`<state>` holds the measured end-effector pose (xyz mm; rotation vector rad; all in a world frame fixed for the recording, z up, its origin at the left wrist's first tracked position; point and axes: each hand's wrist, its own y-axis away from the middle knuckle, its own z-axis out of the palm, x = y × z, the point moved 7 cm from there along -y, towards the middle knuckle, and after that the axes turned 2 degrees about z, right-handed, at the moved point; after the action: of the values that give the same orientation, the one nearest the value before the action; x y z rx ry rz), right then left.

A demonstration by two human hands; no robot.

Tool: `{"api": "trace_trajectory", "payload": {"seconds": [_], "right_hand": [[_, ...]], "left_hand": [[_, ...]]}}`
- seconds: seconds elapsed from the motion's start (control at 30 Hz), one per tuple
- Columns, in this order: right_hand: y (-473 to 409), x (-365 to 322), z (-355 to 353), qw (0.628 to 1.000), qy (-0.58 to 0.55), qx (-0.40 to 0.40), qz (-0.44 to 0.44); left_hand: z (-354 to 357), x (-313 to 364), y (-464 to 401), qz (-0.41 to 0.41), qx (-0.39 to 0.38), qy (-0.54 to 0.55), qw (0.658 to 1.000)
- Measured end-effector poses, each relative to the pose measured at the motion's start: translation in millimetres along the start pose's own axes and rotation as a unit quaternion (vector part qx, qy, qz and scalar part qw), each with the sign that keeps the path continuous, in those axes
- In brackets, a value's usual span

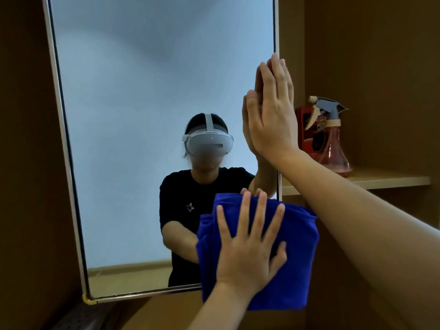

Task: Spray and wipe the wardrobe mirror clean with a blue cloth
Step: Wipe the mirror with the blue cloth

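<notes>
The left hand (247, 248) is pressing the blue cloth (295, 258) flat against the lower right corner of the mirror (142, 115), fingers spread wide and straight over the fabric, gripping nothing. The right hand (271, 115) is lying open with straight fingers against the mirror's right edge, apparently bracing the panel. The spray bottle (333, 144) is standing upright on the shelf (392, 181) just beside that hand, untouched.

The cloth is looking soft, light and bunched into folds, so it is likely sliding easily under a flat palm; spreading pressure across the whole hand should be keeping it from rolling up. Pinching an edge would probably be wiping less glass. The mirror is hard, smooth and fragile, and seems to be a swinging door, so firm strokes are calling for the steadying hand at its frame rather than on the glass, where fingers would leave marks. The bottle seems light plastic, best taken round its narrow neck under the trigger.
</notes>
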<state>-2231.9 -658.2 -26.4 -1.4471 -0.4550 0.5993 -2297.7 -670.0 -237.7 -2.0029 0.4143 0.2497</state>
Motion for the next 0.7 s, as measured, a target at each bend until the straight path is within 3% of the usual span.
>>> {"api": "trace_trajectory", "payload": {"seconds": [0.33,0.7], "right_hand": [[1,0,0,1.0,0.007,-0.007,0.001],[2,-1,-5,0.999,-0.008,-0.032,0.026]], "left_hand": [[-7,-8,-9,0.123,0.025,-0.013,0.992],[-44,-69,-57,0.034,0.026,-0.058,0.997]]}}
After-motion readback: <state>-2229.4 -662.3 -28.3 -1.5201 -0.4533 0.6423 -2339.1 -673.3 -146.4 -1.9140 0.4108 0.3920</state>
